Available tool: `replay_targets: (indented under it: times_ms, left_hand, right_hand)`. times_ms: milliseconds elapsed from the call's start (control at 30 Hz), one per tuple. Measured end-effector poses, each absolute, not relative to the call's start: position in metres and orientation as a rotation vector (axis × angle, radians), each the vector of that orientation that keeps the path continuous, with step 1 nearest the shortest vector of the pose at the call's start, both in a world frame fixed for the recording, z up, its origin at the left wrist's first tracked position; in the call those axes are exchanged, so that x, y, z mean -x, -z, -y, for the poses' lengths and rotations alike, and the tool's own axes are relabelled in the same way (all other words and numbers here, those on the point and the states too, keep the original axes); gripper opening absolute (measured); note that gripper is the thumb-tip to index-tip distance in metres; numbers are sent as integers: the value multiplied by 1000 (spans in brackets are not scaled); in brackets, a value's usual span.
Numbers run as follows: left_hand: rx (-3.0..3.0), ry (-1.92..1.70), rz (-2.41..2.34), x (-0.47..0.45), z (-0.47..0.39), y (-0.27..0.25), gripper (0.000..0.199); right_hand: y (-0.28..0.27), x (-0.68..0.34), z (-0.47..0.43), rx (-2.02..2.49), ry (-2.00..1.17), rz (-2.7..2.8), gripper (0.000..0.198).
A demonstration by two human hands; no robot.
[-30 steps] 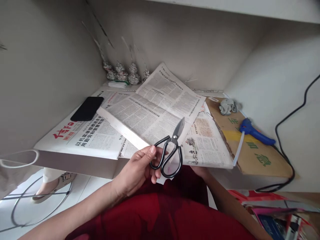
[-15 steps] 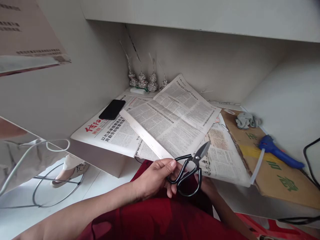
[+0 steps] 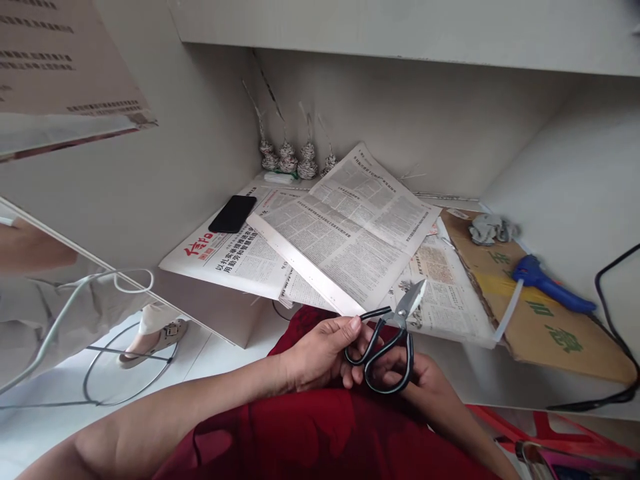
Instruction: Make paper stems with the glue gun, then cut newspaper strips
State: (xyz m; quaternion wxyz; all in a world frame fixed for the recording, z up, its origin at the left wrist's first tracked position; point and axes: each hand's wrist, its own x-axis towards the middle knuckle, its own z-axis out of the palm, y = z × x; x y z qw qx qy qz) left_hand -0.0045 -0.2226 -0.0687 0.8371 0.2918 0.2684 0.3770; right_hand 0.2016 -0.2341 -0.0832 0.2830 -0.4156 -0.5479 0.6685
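Observation:
My left hand [image 3: 323, 350] is closed on a pair of scissors [image 3: 400, 319] with black-coated handles, thumb and fingers pinching one handle loop. Their metal blades point up and to the right, over the front edge of the newspapers. Behind the other handle loop is my right hand [image 3: 427, 380], its fingers bent and partly covered by the loop. Whether it grips the scissors I cannot tell. Just beyond the blades, a folded newspaper sheet [image 3: 345, 227] lies slantwise over other newspapers [image 3: 250, 267].
A black phone [image 3: 233, 214] lies on the left newspaper. Several gourd-shaped woven paper pieces [image 3: 307, 162] stand at the back. Right: cardboard [image 3: 555, 333], a blue glue gun [image 3: 553, 287], a grey cloth [image 3: 493, 229], black cable [image 3: 607, 313]. A person's foot [image 3: 150, 343] shows at left.
My right hand has come up from below to behind the scissors' handle. The left hand still holds the scissors. The view has shifted slightly.

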Motion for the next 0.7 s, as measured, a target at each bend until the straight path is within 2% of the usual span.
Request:
replay_targets:
  times_ms: [133,300,433,567,700]
  left_hand:
    - [-628,-753,-600,8,229,72,42]
    - [-718,-758,-669,8,231,78,45]
    - [-880,-764,-694,3,228,79,47]
    - [-920,-764,-634,0,224,73,44]
    - [-979,-632,-722,9,220,81,51]
  right_hand:
    - [67,-168,234,657,-2063,1201,34]
    - [73,-159,234,668,-2065,1165,25]
    - [75,-166,235,828,-1848,1328,17]
    - [81,-173,236,1045,-1583,1405,25]
    - [86,-178,234,1212,-1376,1472,15]
